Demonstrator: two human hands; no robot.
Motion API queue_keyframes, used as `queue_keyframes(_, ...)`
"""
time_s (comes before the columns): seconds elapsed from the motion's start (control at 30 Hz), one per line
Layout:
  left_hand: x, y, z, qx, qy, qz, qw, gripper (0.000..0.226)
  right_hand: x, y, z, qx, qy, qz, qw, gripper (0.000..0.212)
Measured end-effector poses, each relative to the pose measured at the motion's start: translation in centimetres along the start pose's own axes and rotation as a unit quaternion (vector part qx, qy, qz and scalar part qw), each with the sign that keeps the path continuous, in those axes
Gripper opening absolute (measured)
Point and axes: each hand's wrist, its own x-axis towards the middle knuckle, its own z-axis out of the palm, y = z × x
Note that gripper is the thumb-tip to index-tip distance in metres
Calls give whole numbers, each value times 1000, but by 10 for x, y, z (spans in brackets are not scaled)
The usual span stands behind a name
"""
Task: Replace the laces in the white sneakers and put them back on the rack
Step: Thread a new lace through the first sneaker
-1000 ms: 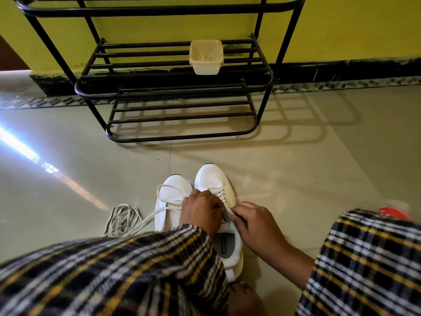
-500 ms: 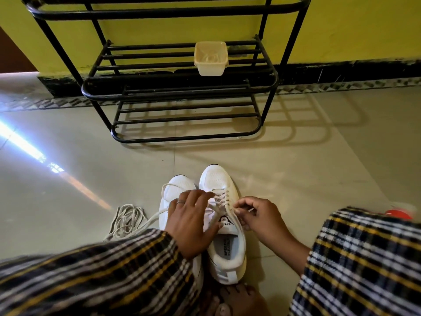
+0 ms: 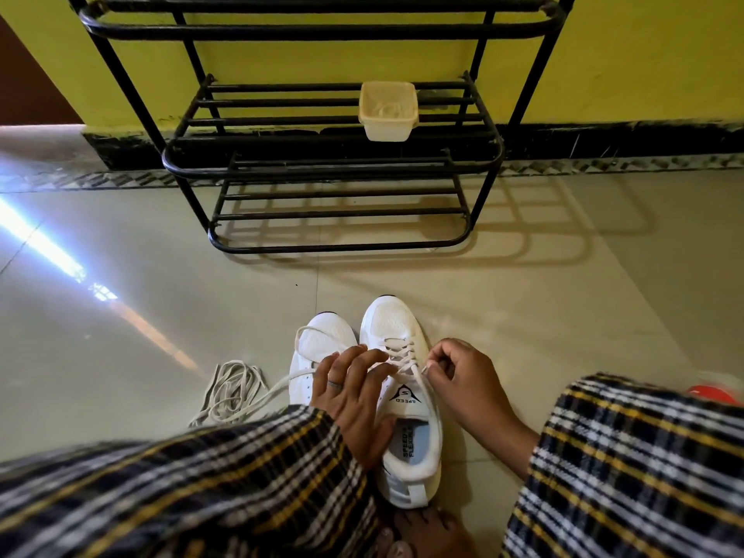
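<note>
Sneakers toes toward rack, right hand pinching lace, left hand seemingly spread flat.

Your two sneakers side by side on the floor, before the rack.
Loose laces lie left of them; tub on the rack's middle shelf; your hands flank the right sneaker.
</note>
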Motion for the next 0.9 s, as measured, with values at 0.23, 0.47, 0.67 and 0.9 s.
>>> queue_keyframes(0.23,0,1,1,2,-8,-8,1000,54,1,-19,-22,-4,92,-54,994,13)
queue_keyframes(0.47,0,0,1,16,-27,-5,999,54,12,-64,-80,106,243,-120,957,12)
queue_keyframes(0.67,0,1,1,11,-5,-8,1000,55,9,-44,-48,237,-26,128,963,20)
queue_keyframes(0.9,0,2,1,39,-26,2,999,46,3,-18,-24,-61,-165,107,979,13)
